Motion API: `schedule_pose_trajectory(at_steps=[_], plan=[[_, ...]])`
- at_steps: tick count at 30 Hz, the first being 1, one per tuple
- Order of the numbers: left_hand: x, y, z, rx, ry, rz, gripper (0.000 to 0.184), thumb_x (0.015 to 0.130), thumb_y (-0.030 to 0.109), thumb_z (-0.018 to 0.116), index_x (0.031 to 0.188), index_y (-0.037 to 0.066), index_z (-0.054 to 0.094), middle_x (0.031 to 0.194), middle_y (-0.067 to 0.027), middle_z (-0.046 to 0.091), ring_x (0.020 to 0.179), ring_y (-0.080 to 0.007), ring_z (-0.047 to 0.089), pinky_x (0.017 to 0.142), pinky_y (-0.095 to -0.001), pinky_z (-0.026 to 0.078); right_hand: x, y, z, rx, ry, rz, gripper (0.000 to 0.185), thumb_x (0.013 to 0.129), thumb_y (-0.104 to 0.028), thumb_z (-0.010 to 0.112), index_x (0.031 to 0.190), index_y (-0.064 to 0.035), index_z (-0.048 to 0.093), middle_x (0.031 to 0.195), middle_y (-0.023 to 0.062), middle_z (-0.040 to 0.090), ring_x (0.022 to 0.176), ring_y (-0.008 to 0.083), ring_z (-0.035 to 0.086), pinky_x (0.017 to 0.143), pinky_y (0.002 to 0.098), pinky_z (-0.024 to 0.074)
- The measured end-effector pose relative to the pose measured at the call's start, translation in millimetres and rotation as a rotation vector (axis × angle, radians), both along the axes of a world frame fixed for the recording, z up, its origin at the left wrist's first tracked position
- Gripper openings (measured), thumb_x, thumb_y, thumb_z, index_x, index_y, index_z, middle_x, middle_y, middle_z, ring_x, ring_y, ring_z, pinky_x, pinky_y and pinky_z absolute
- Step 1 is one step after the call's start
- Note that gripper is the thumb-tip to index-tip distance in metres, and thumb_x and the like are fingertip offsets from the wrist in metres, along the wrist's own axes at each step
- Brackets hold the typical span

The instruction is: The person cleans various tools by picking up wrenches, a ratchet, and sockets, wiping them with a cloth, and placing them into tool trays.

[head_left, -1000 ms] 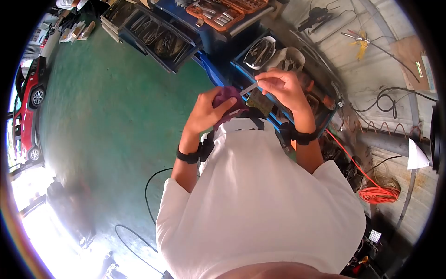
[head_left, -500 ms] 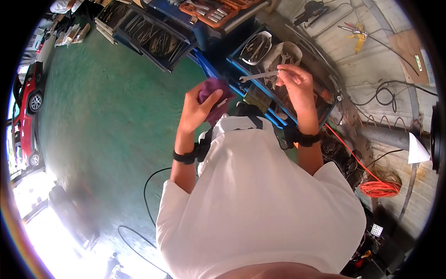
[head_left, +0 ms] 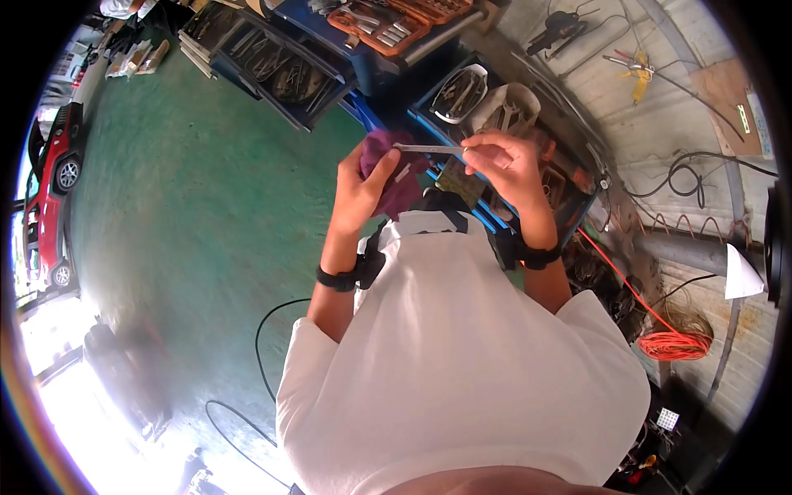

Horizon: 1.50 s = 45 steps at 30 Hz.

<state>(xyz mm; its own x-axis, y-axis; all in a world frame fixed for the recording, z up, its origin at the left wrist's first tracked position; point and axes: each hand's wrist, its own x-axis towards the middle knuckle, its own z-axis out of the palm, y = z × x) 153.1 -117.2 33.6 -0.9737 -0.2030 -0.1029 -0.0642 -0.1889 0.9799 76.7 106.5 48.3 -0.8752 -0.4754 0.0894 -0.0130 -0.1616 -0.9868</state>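
Observation:
My left hand point(head_left: 360, 188) grips a crumpled purple cloth point(head_left: 401, 188), its thumb lying across the front. A silver wrench point(head_left: 433, 149) spans the gap between my hands, roughly level. Its far end meets the cloth by my left thumb, where the wrench's tip is hidden. Between thumb and fingers, my right hand point(head_left: 510, 167) pinches the wrench's other end. Below and beyond it, a blue drawer holds a white tray of tools point(head_left: 460, 93) and a pale container with wrenches point(head_left: 507, 111).
An open drawer of tools point(head_left: 285, 70) juts out at the upper left of the bench. An orange socket case point(head_left: 388, 25) lies on top. An orange coiled hose point(head_left: 675, 345) hangs at right. A red car point(head_left: 54, 194) stands far left on the green floor point(head_left: 190, 190).
My right hand has moved left, bringing the wrench's open end against the purple cloth. The left hand, with the cloth, has shifted slightly right, and its thumb now presses at the wrench end.

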Motion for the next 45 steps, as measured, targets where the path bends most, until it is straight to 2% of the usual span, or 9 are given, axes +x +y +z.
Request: schedule_pose_trajectory(at_steps=[5,11,18,21,26,32,36,42,45], plan=[[-3,3,-6,-0.027,0.05,0.091,0.028,0.097,0.022,0.058,0.113,-0.001,0.059,0.093,-0.0036,0.065,0.083,-0.0085,0.058,0.074,-0.0247,0.048,9,-10,7,0.178,0.232,0.127,0.019,0.085,0.002,0.068,0.104,0.0032,0.068,0.081,0.0065,0.062,0.071,0.0117,0.065,0.065,0.0224,0.0528],[2,4,-3,0.499,0.153,0.067,0.051,0.101,0.036,0.027,0.13,-0.001,0.046,0.118,-0.0148,0.061,0.106,-0.0236,0.061,0.097,-0.0362,0.048,5,-16,16,0.346,0.531,0.119,0.025,0.085,0.002,0.067,0.11,0.0008,0.069,0.075,0.0074,0.056,0.064,0.0129,0.058,0.059,0.0245,0.0457],[7,-3,-7,0.495,0.148,0.123,0.043,0.1,0.03,0.037,0.129,-0.001,0.047,0.119,-0.0142,0.059,0.109,-0.0223,0.058,0.094,-0.0344,0.048,13,-25,13,0.377,0.562,0.154,0.027,0.088,-0.004,0.065,0.114,-0.0057,0.069,0.07,0.0079,0.046,0.061,0.019,0.044,0.057,0.0305,0.038],[12,-14,-11,0.417,0.118,0.118,0.035,0.099,0.024,0.045,0.123,-0.001,0.051,0.112,-0.0107,0.062,0.098,-0.0166,0.059,0.086,-0.0294,0.049,11,-23,13,0.378,0.581,0.184,0.026,0.088,-0.004,0.065,0.114,-0.0061,0.069,0.07,0.008,0.046,0.061,0.0196,0.044,0.057,0.0309,0.0381],[13,-21,-2,-0.059,0.121,0.142,0.024,0.095,0.018,0.056,0.106,-0.003,0.059,0.083,-0.0023,0.062,0.073,-0.0081,0.054,0.067,-0.0244,0.047,17,-25,19,0.446,0.602,0.211,0.026,0.088,-0.004,0.064,0.113,-0.0056,0.068,0.07,0.0086,0.047,0.061,0.0205,0.047,0.056,0.0324,0.0388],[14,-35,-5,-0.588,0.11,0.119,0.021,0.085,0.016,0.061,0.094,-0.004,0.061,0.074,-0.0138,0.059,0.065,-0.0197,0.057,0.061,-0.032,0.046,20,-28,19,0.451,0.633,0.166,0.021,0.088,-0.004,0.064,0.109,-0.0039,0.069,0.073,0.0091,0.053,0.062,0.0207,0.052,0.058,0.0307,0.0421],[18,-34,2,-0.663,0.115,0.022,0.019,0.085,0.014,0.061,0.092,-0.003,0.06,0.072,-0.0131,0.058,0.063,-0.0165,0.054,0.058,-0.032,0.043,7,-26,16,0.366,0.621,0.082,0.018,0.089,-0.003,0.062,0.105,-0.0024,0.07,0.078,0.0092,0.059,0.064,0.0193,0.054,0.06,0.0284,0.0441],[20,-23,-8,-0.683,0.139,-0.182,0.022,0.082,0.014,0.061,0.095,-0.003,0.062,0.082,-0.0202,0.061,0.075,-0.0371,0.061,0.068,-0.0394,0.049,-3,-31,14,0.237,0.47,-0.032,0.016,0.088,0.005,0.06,0.101,0.0018,0.068,0.084,0.01,0.062,0.07,0.014,0.061,0.064,0.0242,0.0501],[19,-16,-10,-0.564,0.059,-0.124,0.023,0.086,0.017,0.059,0.098,-0.003,0.061,0.081,-0.0183,0.061,0.072,-0.0296,0.061,0.068,-0.0378,0.048,-4,-32,11,0.219,0.431,-0.061,0.017,0.088,0.006,0.059,0.103,0.0024,0.068,0.085,0.0092,0.062,0.07,0.0121,0.061,0.065,0.0225,0.0522]])
